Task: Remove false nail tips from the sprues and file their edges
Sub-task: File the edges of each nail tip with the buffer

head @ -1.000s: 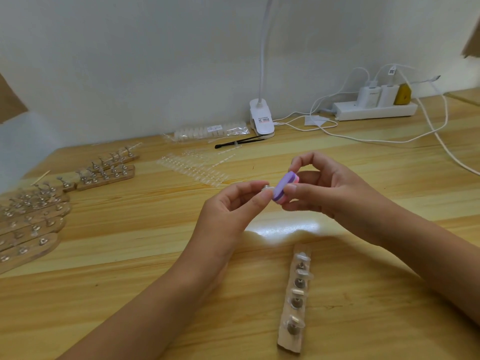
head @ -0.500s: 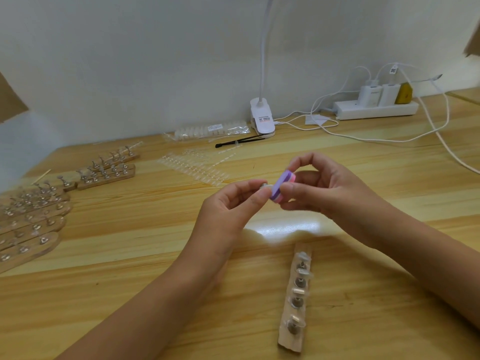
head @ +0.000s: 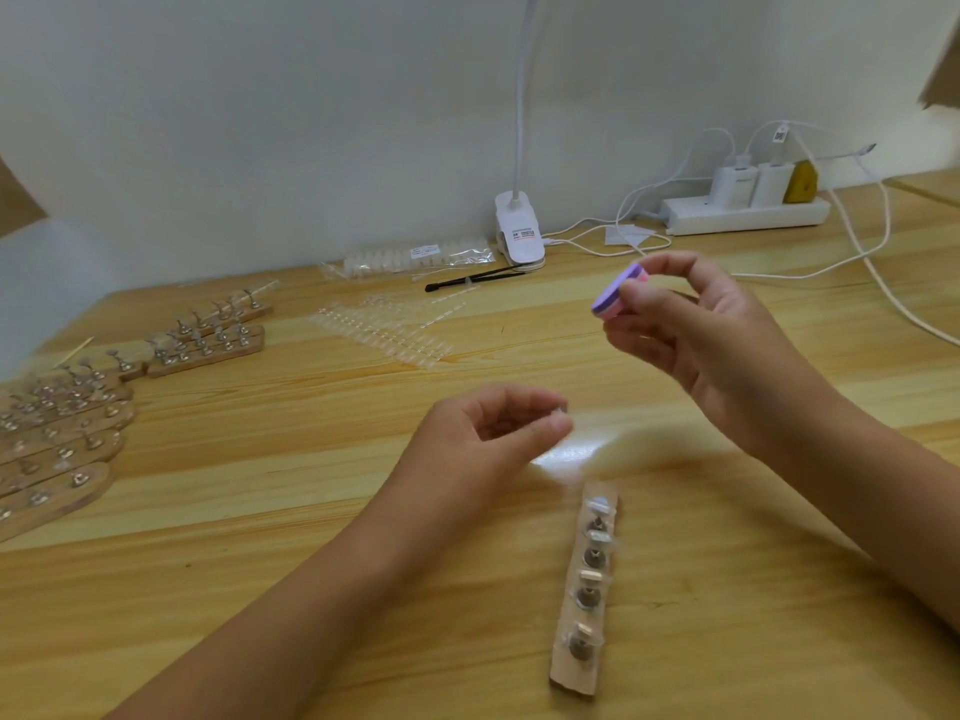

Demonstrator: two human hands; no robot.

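Note:
My right hand [head: 696,330] holds a small purple and pink nail file block [head: 618,295] between thumb and fingers, raised above the table. Lower and to the left, my left hand [head: 488,433] pinches a tiny clear nail tip [head: 560,411] at its fingertips; the tip is blurred and barely visible. Below the hands a wooden holder strip [head: 566,672] lies on the table, with metal stands that carry clear nail tips [head: 597,537]. Clear sprues of nail tips [head: 384,335] lie flat farther back.
Several wooden strips with metal stands [head: 62,433] fill the left side. A bag of nail tips [head: 415,259], a black tool [head: 467,280] and a white clip lamp [head: 519,231] sit by the wall. A power strip [head: 743,210] with cables [head: 883,272] is at the back right.
The hands have parted: my right hand rose up and right with the file block, and my left hand dropped down toward the holder strip with the nail tip.

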